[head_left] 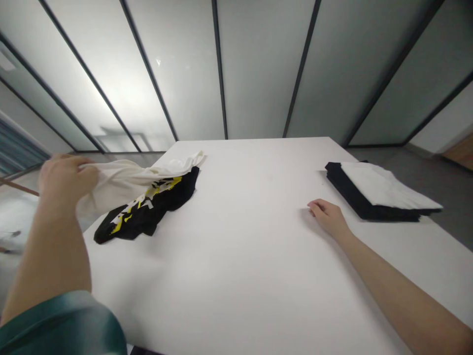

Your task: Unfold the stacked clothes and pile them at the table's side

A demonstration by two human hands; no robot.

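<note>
My left hand (68, 178) is closed on a white garment (125, 177) at the left of the table and lifts its near end, while the far end trails over the tabletop. Partly under that white cloth lies a crumpled black garment (162, 204) with a yellow and white print. My right hand (327, 217) is at the right part of the white table (240, 236), low over its surface, with its fingers curled together and nothing seen in them. To the right of it lies a stack of folded clothes, a white one (388, 185) on top of black ones (347, 195).
Behind the table rises a wall of frosted glass panels (254, 69) with dark frames. Grey floor (388, 158) shows past the right edge. A blue-grey curtain-like thing (18, 148) and a thin brown bar (22, 187) are at the far left.
</note>
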